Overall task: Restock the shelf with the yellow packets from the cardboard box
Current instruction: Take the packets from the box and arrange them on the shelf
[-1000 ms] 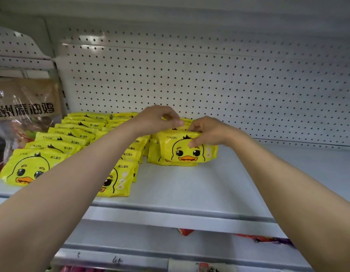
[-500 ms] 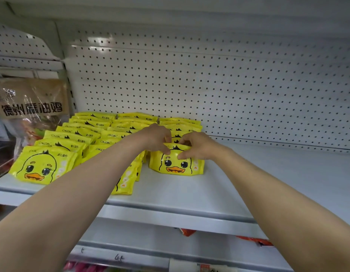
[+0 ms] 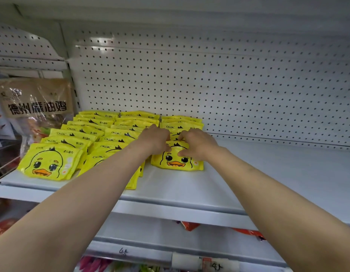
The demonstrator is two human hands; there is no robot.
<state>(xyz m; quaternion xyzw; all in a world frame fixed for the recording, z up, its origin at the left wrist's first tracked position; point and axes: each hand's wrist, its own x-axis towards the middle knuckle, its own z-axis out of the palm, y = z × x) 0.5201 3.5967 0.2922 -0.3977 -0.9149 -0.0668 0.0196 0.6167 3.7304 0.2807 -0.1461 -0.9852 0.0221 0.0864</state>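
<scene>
Currently both hands are on the front yellow duck packet (image 3: 177,160) of the right-hand row, on the white shelf (image 3: 248,183). Left hand (image 3: 155,139) grips its top left edge, fingers curled over the top and thumb at the front. Right hand (image 3: 197,143) grips the top right edge, thumb pressed on the packet face just above the duck's eye. Hands sit close together, nearly touching across the packet's top. Packet stands roughly upright, leaning back slightly against the ones behind it, bottom edge resting on the shelf.

Three rows of identical packets run front to back from the pegboard back panel (image 3: 229,85). Left row (image 3: 50,161) and middle row (image 3: 115,138) reach nearly to the shelf's front lip; the left forearm covers the front of the middle row. Right row (image 3: 181,122) is shorter, stopping well back from the edge. Packets overlap shingle-style, tops showing "CKOK"-type lettering that is too small to read for sure.

Right half of the shelf is bare metal. Cardboard box is not in view.

Left of the shelf unit, a brown bag with Chinese lettering (image 3: 35,103) sits in the neighbouring bay. Lower shelf shows red-orange packaging (image 3: 190,225) and handwritten price strip labels (image 3: 124,252).
</scene>
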